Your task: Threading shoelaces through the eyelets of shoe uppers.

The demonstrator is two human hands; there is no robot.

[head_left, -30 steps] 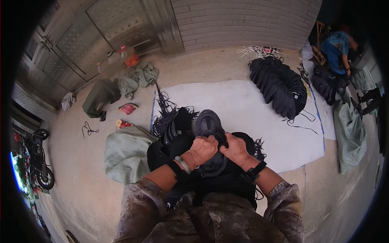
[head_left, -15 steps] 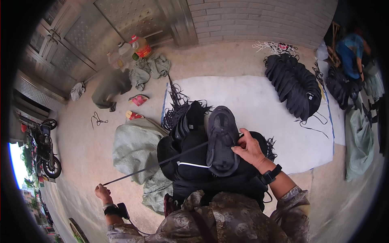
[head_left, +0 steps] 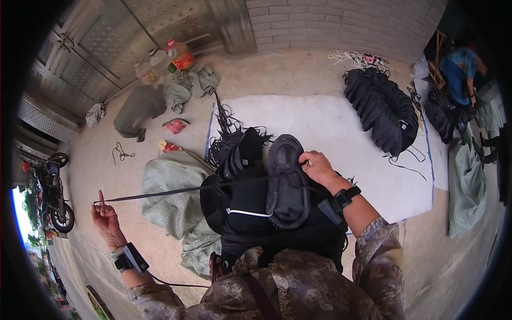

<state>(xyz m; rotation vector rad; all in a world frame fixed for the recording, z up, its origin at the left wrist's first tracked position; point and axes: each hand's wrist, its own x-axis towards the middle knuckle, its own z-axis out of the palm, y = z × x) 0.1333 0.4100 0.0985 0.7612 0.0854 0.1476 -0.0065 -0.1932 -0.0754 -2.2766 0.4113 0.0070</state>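
A black shoe upper (head_left: 288,178) rests toe-up over my lap, on top of dark cloth and other black uppers. From its left side a flat black shoelace (head_left: 160,193) runs taut to the far left. My left hand (head_left: 106,221) holds that lace's outer end, index finger raised and the other fingers curled. Beside the upper's right edge, my right hand (head_left: 320,169) has thumb and fingertips pinched together; what lies between them is too small to make out. A white strip (head_left: 249,213) crosses the dark cloth left of the upper.
Black laces (head_left: 226,144) lie bunched beside stacked uppers. A white sheet (head_left: 314,114) carries a curved row of black uppers (head_left: 381,109). Green sacking (head_left: 170,186) is at left, plastic bottles (head_left: 180,55) by the door. Another person (head_left: 461,74) is far right; a motorcycle (head_left: 56,192) stands far left.
My left hand has swung up and further left, drawing the shoelace out nearly level. My right hand has moved up along the upper's right edge.
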